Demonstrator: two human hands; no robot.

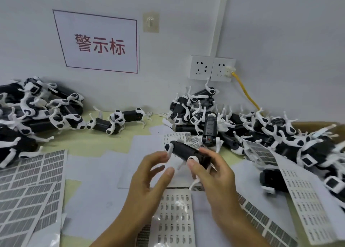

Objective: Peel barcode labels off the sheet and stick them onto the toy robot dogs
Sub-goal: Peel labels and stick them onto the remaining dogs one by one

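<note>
Toy dog [188, 154] being held above the desk [104, 146], mid-frame, over the label sheets.

Right hand [214, 174] is reaching in from the lower right, thumb and fingers curling round the dog's black body near its rear white leg and grasping it. Left hand [149, 175] is rising from below, palm turned right, fingers spread and relaxed, fingertips just touching the dog's white front end; it is grasping nothing. A label sheet [175, 215] is lying directly under both wrists, with more sheets [31, 187] fanning out to the left and right. Piles of dogs are sitting at left [37, 108] and right [261, 134] against the wall, a lone dog [210, 133] just behind the held one. A sign [99, 43] and sockets [211, 68] are hanging above.
</note>
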